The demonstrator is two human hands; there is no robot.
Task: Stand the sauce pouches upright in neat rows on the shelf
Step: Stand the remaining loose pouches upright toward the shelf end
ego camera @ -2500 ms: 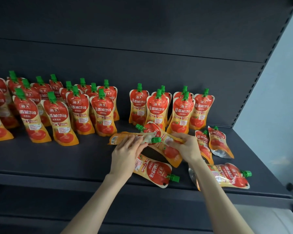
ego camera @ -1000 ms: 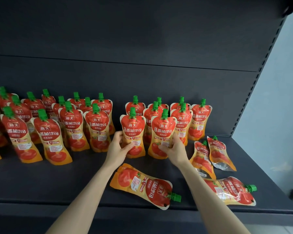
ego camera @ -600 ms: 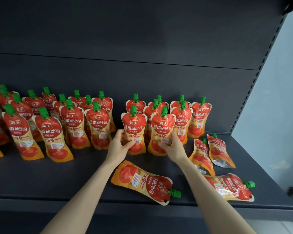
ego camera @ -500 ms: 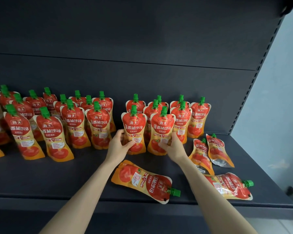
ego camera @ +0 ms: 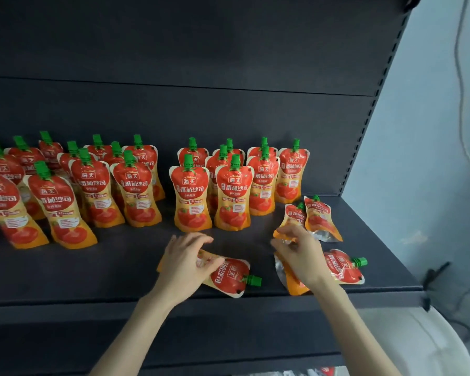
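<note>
Red-and-orange sauce pouches with green caps stand in rows on the dark shelf (ego camera: 92, 272). The two front ones of the right group (ego camera: 192, 196) (ego camera: 234, 196) stand free. My left hand (ego camera: 186, 263) lies with relaxed, spread fingers on the bottom end of a pouch lying flat (ego camera: 229, 278), cap pointing right. My right hand (ego camera: 300, 253) reaches, fingers loosely bent, to the bottom edge of a lying pouch (ego camera: 293, 214). Beside that one lies another (ego camera: 319, 218). A further pouch (ego camera: 342, 270) lies under my right wrist, partly hidden.
A larger group of upright pouches (ego camera: 92, 191) fills the shelf's left half, running out of view. The dark back panel (ego camera: 228, 118) rises behind the rows. The slotted upright post (ego camera: 364, 137) bounds the shelf on the right. The front edge (ego camera: 228, 297) is close to the lying pouches.
Both hands have let go of the two front upright pouches, which stay standing. The hands dropped down and toward me onto lying pouches, the right one also moving right.
</note>
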